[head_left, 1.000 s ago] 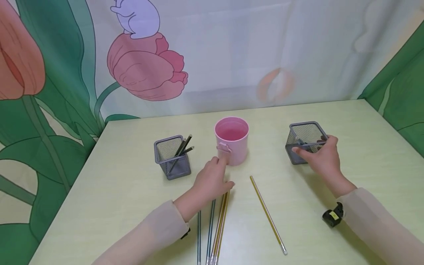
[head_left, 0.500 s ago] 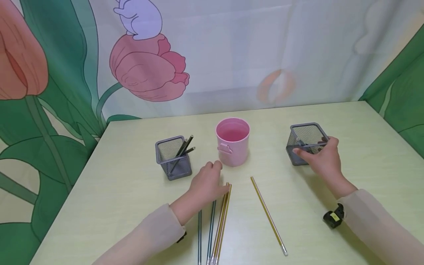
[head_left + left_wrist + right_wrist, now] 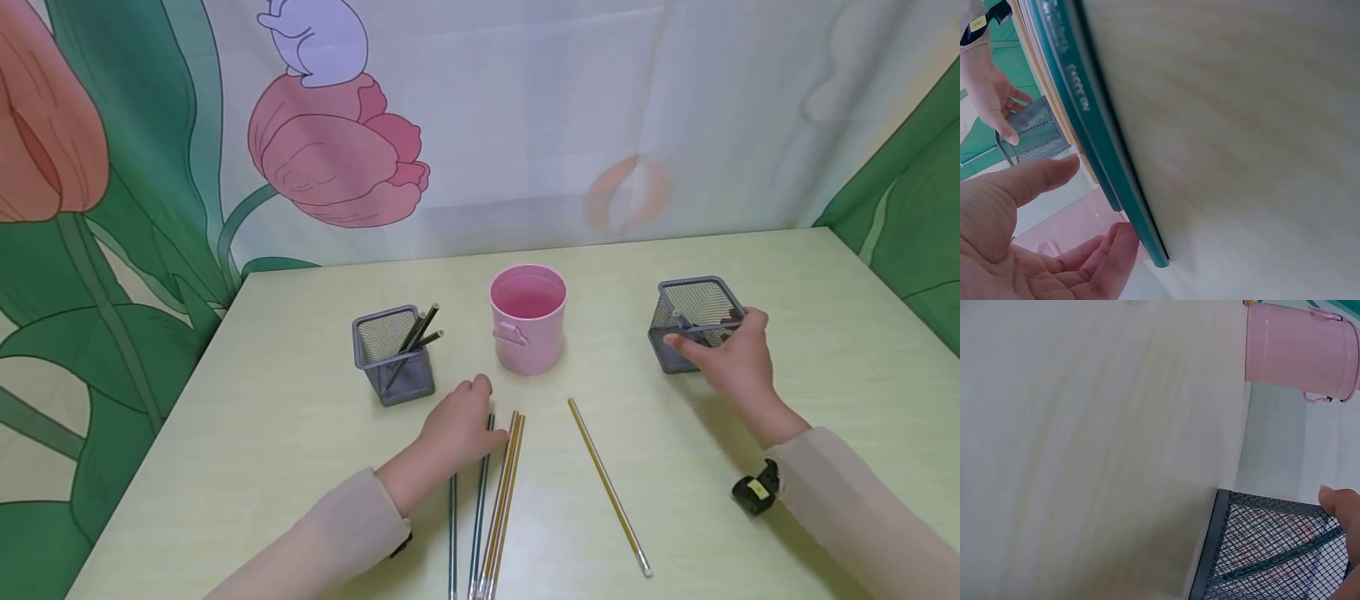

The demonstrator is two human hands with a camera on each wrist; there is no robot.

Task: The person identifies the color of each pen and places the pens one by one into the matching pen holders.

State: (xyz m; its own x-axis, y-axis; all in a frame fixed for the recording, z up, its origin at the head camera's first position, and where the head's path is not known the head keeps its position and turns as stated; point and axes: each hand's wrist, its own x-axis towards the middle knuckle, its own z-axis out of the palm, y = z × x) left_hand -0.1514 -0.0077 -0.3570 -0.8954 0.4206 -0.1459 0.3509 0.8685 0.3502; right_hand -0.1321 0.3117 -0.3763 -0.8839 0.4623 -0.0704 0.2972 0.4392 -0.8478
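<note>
My left hand [image 3: 457, 421] hovers over two green pencils [image 3: 1110, 144] on the table, thumb spread from the fingers. In the left wrist view its fingertips are right at the green pencils' ends, without gripping them. Just right of the thumb lie several gold pencils [image 3: 504, 500] side by side. My right hand [image 3: 738, 362] grips a grey mesh pen holder [image 3: 672, 358] by its near right side, thumb in front and fingers over the rim. A green pencil [image 3: 1285, 555] shows through the mesh; the hand covers part of the holder.
A pink bucket [image 3: 528, 346] stands at the middle back. Left of it is another mesh pen holder [image 3: 408, 383] with several dark pencils [image 3: 416, 333]. One gold pencil [image 3: 609, 487] lies apart, right of the bunch. A printed curtain [image 3: 510, 125] hangs behind the table.
My left hand has drawn back from in front of the bucket, leftward and nearer, from the gold pencils' tips to the green pencils. My right hand stays on the pen holder.
</note>
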